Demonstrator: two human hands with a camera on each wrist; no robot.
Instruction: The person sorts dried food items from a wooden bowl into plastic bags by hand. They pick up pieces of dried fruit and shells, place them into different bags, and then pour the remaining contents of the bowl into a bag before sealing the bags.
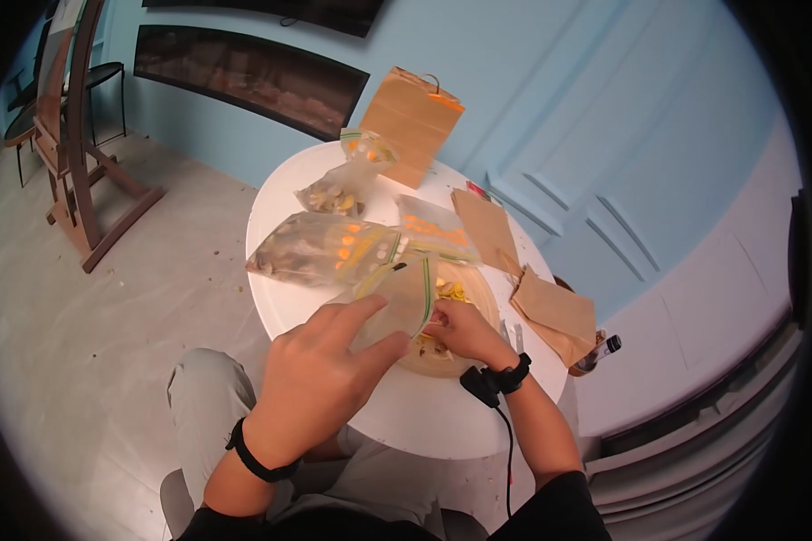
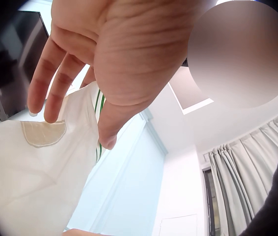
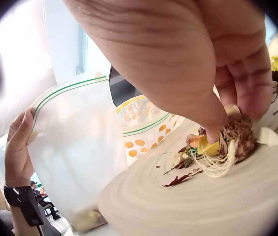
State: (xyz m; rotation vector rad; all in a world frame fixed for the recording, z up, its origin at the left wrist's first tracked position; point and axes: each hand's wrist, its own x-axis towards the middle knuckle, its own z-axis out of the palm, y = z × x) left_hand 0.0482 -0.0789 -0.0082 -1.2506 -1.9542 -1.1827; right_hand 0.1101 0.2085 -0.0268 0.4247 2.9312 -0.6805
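Note:
My left hand pinches the top edge of a clear zip bag with a green seal line, thumb on one side and fingers on the other. The bag stands upright with a few pale pieces at its bottom. Beside it, my right hand reaches down over a round wooden plate. Its thumb and fingertips pinch into dried plant pieces, at a rough brown clump and a yellow piece. Pale stringy fibres and a dark red flake lie nearby on the plate.
On the round white table lie a large filled zip bag, a smaller filled one and an orange-dotted bag. A brown paper bag stands behind. Flat paper bags line the right edge.

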